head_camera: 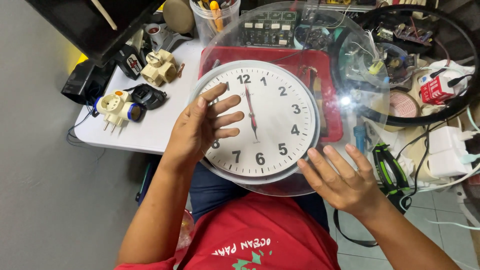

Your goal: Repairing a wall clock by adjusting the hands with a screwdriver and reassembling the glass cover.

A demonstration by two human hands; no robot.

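A round white wall clock (272, 117) with black numerals, a grey rim and red hands lies face up over my lap. My left hand (202, 125) rests flat on the left side of its face, fingers spread. My right hand (340, 177) touches the clock's lower right rim, fingers apart, holding nothing that I can see. A clear round plastic cover (345, 55) lies tilted over and behind the clock, reaching across the red tray.
A red tray (330, 95) sits under the clock on a white table (157, 120). Cream plug adapters (160, 67) and a black charger (147, 96) lie at left. At right lie a black ring (452, 107), tape roll (404, 105), green-handled pliers (390, 167), white cables and a circuit board (267, 27).
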